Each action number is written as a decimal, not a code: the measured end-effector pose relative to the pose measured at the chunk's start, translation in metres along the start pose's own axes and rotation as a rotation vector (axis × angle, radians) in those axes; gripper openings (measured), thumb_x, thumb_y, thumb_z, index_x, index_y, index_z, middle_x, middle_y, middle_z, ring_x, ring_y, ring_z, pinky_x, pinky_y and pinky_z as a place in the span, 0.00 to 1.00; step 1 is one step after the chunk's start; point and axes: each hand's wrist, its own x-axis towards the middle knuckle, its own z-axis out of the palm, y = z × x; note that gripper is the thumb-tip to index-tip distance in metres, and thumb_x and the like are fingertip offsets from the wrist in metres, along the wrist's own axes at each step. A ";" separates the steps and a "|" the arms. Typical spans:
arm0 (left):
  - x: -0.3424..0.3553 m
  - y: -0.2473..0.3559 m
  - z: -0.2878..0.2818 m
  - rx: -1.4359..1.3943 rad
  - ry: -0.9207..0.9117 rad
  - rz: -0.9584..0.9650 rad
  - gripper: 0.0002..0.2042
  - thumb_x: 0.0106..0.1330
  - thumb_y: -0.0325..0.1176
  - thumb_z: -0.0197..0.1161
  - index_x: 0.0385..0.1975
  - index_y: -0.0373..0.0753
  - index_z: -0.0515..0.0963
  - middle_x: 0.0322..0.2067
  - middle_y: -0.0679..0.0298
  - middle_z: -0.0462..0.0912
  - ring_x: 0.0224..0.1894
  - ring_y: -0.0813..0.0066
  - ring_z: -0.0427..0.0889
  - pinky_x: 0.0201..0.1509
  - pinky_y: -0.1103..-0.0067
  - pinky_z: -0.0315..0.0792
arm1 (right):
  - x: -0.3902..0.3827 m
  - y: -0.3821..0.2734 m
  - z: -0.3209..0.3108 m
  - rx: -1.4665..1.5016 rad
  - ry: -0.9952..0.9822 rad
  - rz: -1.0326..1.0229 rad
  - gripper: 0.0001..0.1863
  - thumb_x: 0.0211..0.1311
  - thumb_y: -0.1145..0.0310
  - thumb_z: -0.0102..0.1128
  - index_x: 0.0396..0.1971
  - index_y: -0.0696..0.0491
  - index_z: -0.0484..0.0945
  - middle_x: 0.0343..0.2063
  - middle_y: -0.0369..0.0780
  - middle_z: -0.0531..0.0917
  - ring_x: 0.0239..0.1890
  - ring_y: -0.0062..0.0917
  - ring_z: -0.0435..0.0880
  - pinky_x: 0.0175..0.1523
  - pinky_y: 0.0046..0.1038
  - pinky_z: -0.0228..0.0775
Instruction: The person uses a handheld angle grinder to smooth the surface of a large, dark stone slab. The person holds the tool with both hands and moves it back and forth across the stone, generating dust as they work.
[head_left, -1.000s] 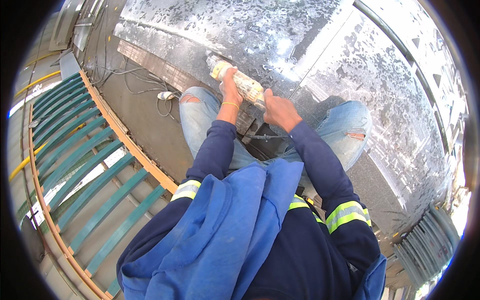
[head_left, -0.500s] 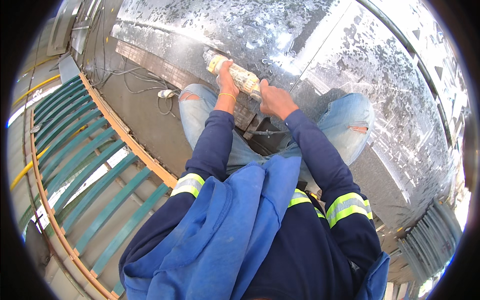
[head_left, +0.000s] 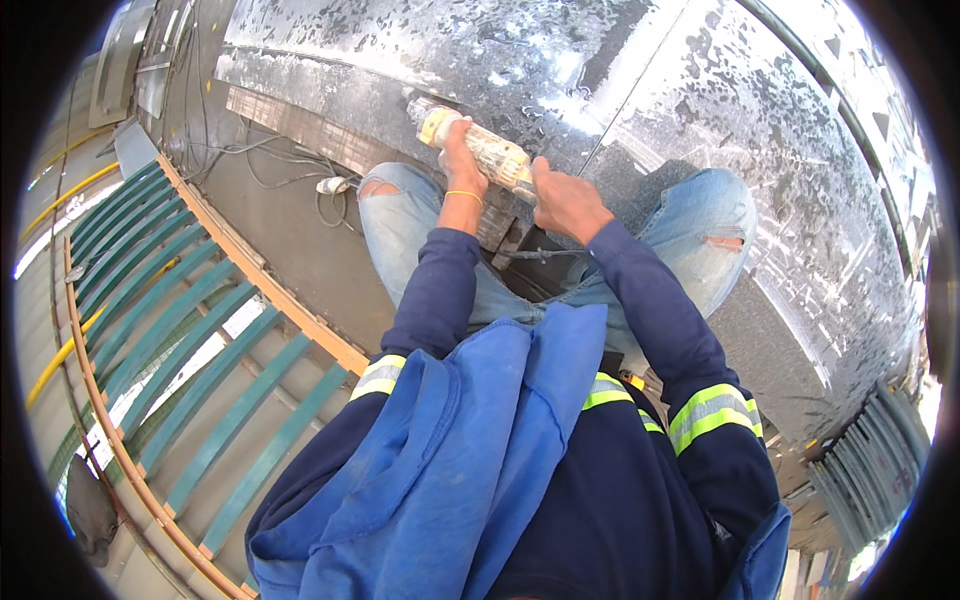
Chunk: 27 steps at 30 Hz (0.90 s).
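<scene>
Green slatted frame (head_left: 238, 425) far left, well apart from the hands. White plug (head_left: 333, 186) on the floor (head_left: 300, 260), left knee (head_left: 408, 215) between it and the power tool (head_left: 497, 156). Tool slants over the grey panel (head_left: 740, 130), head pointing upper left; contact unclear. Left hand (head_left: 460, 163) wrapped round its body, right hand (head_left: 568, 202) gripping the rear end. Right knee (head_left: 712, 205) just beside. Grey slats (head_left: 870, 465) stacked lower right.

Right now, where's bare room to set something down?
Floor between the green-slatted frame and left knee, below the white cable connector. Also the speckled slab right of the right knee, though white-streaked. Crowded: around the power tool, gripped by left hand and right hand.
</scene>
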 end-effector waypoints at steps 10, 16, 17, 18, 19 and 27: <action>0.005 0.008 0.006 0.010 -0.046 -0.028 0.19 0.56 0.37 0.65 0.45 0.35 0.73 0.35 0.59 0.77 0.35 0.58 0.82 0.42 0.60 0.80 | 0.013 0.002 0.006 0.023 0.035 -0.008 0.22 0.46 0.73 0.68 0.39 0.60 0.66 0.32 0.56 0.85 0.38 0.50 0.87 0.41 0.45 0.79; -0.023 0.003 0.011 0.001 -0.018 -0.001 0.20 0.55 0.36 0.66 0.45 0.34 0.73 0.35 0.59 0.77 0.34 0.59 0.82 0.40 0.62 0.80 | -0.010 0.003 -0.005 0.010 -0.010 -0.008 0.22 0.46 0.73 0.69 0.39 0.60 0.66 0.30 0.55 0.85 0.37 0.48 0.87 0.39 0.44 0.78; -0.024 0.003 0.011 0.008 -0.011 0.002 0.20 0.55 0.36 0.66 0.46 0.34 0.73 0.35 0.59 0.77 0.35 0.60 0.82 0.40 0.62 0.80 | -0.010 0.004 -0.005 0.012 -0.003 -0.010 0.22 0.46 0.73 0.68 0.39 0.60 0.66 0.30 0.55 0.85 0.37 0.49 0.87 0.39 0.44 0.78; -0.022 0.002 0.010 0.005 -0.012 0.013 0.20 0.55 0.36 0.66 0.46 0.34 0.73 0.35 0.59 0.77 0.35 0.60 0.82 0.40 0.62 0.80 | -0.010 0.004 -0.004 0.014 0.004 -0.012 0.23 0.46 0.73 0.68 0.39 0.61 0.66 0.30 0.55 0.85 0.37 0.49 0.87 0.39 0.44 0.78; -0.021 0.002 0.011 0.003 -0.013 0.024 0.20 0.55 0.36 0.66 0.46 0.34 0.73 0.35 0.59 0.77 0.35 0.60 0.82 0.40 0.62 0.80 | -0.010 0.004 -0.004 0.016 0.011 -0.014 0.23 0.45 0.73 0.68 0.39 0.61 0.66 0.30 0.55 0.85 0.37 0.49 0.87 0.39 0.45 0.78; 0.005 0.007 0.005 0.007 -0.021 0.003 0.20 0.56 0.36 0.65 0.46 0.35 0.72 0.36 0.59 0.77 0.36 0.58 0.82 0.42 0.60 0.79 | 0.016 0.005 0.010 0.014 0.036 -0.012 0.20 0.47 0.75 0.65 0.38 0.60 0.66 0.30 0.55 0.85 0.36 0.50 0.87 0.38 0.45 0.78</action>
